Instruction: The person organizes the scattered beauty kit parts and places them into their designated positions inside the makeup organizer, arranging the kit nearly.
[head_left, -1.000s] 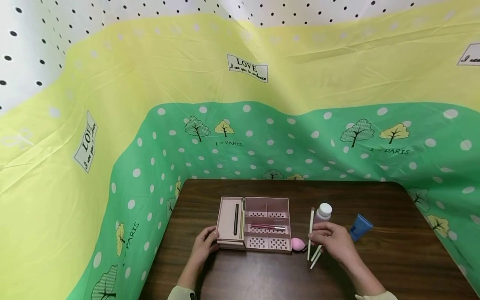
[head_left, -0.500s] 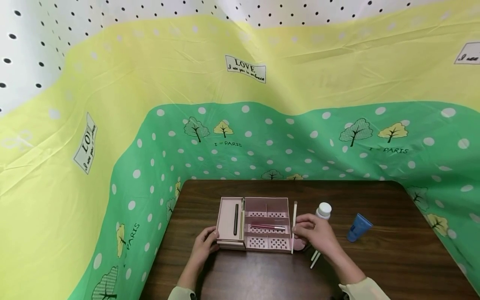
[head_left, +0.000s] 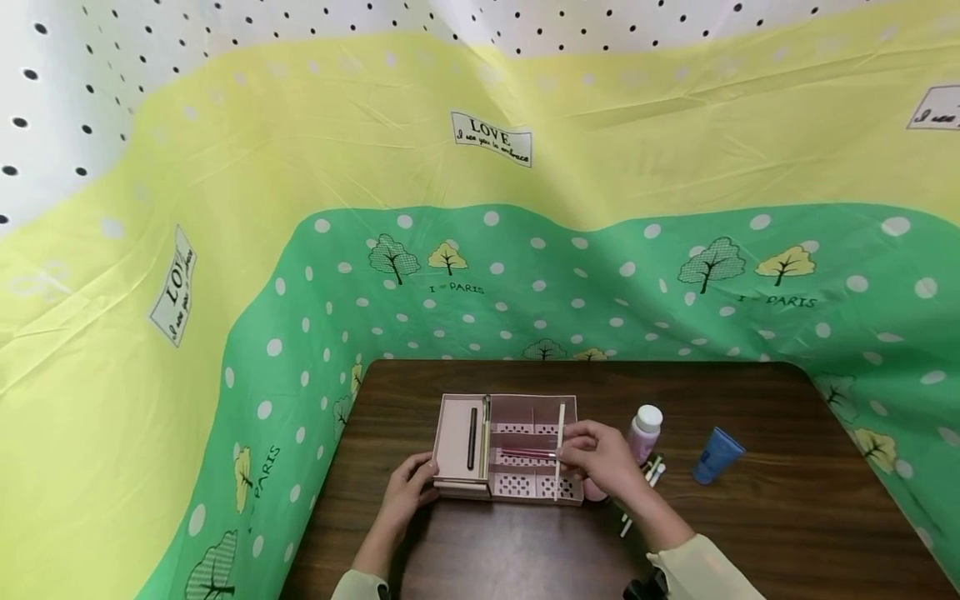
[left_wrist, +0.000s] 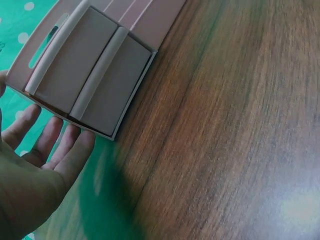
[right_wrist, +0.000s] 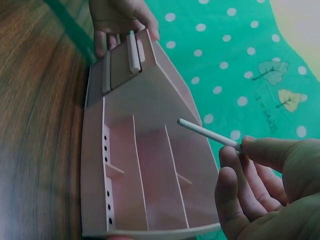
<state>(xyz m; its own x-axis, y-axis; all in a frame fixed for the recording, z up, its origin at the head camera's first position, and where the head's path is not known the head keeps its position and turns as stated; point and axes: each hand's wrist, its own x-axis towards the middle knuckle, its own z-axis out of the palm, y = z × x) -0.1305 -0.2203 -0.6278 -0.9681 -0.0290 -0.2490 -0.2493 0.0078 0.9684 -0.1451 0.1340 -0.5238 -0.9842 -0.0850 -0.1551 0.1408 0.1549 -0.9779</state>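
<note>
A pink makeup organizer [head_left: 452, 429] lies on the table, with perforated compartments on its right part. My left hand [head_left: 403, 492] grips its near left end, thumb at one edge and fingertips along another in the left wrist view. My right hand [head_left: 609, 465] pinches a slim white-handled makeup brush [right_wrist: 210, 132] between thumb and fingers, over the organizer's right compartments. A black pencil [head_left: 472, 437] lies on the flat left part, beside upright-running thin brushes [head_left: 485, 437]. Slim dark pink sticks [head_left: 525, 454] rest in the middle compartment. Two drawer fronts [left_wrist: 75, 60] face my left hand.
Right of the organizer stand a white-capped bottle [head_left: 644, 433] and a blue tube [head_left: 717, 456]. More white-handled brushes [head_left: 654, 475] lie partly under my right forearm. A pink sponge [head_left: 594, 490] sits by the organizer's right corner. A patterned curtain [head_left: 525, 292] borders the table.
My right hand has carried the makeup brush leftward, from beside the bottle to over the organizer's right compartments. My left hand has stayed at the organizer's end.
</note>
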